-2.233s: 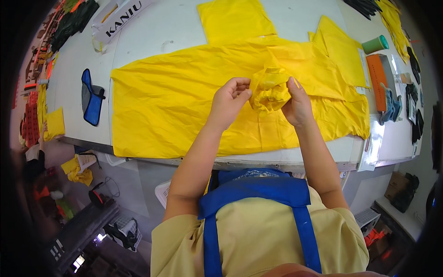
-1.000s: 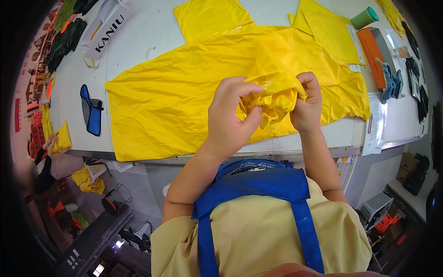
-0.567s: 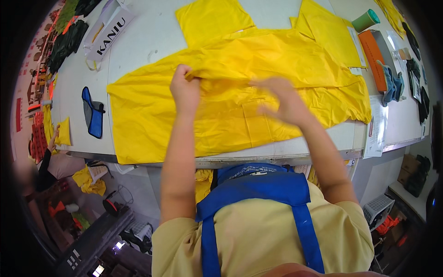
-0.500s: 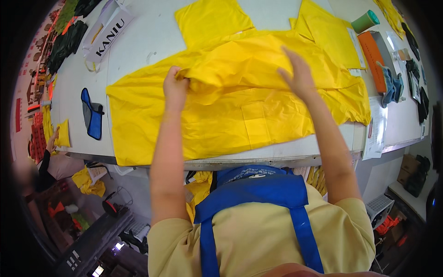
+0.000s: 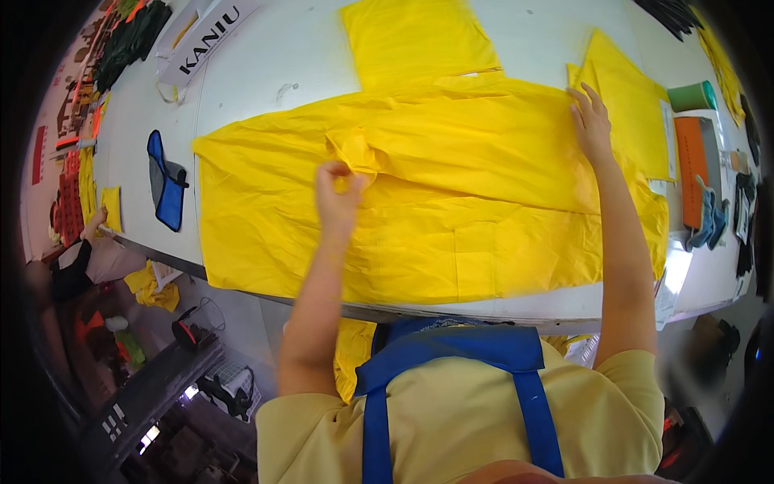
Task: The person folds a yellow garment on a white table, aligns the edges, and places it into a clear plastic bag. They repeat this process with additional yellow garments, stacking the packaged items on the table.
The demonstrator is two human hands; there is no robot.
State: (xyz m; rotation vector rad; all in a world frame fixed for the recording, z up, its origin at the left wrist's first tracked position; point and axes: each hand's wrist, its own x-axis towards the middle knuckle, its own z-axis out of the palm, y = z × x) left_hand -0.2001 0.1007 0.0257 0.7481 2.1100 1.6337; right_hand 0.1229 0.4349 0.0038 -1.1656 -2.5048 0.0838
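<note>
At the left of the table [image 5: 242,89] a blue-and-grey pad [image 5: 168,181] lies well apart from the yellow garment [image 5: 427,230], which is spread flat and stretches from just right of that pad to beyond the right hand [image 5: 592,125]. Its thin, faintly shiny cloth looks light, limp and rather slippery: it should crease and slide readily, bear firm handling without harm, and hold no shape unless smoothed. Its wide left end seems a sound place for a flat palm. Farther right, the left hand [image 5: 339,189] is curled just beside the puckered sleeve end [image 5: 353,151]; whether its grip has cloth pinched in it I cannot tell. That sleeve end, being gathered and thicker, looks the best spot to pinch. From it the sleeve [image 5: 476,137] runs right as a long, loose upper layer, better drawn taut from both ends than tugged in the middle. At its right end the right hand's grip is open and spread, over the garment's far edge and near the folded yellow piece [image 5: 629,105]; there a palm press would likely steady the cloth better than a pinch. Against the frame from a second ago, the left hand has gone left, the bunched cloth once between both hands now lies at the middle as a smooth sleeve with its end pointing left, and the right hand has moved right and to the far side, letting go.
</note>
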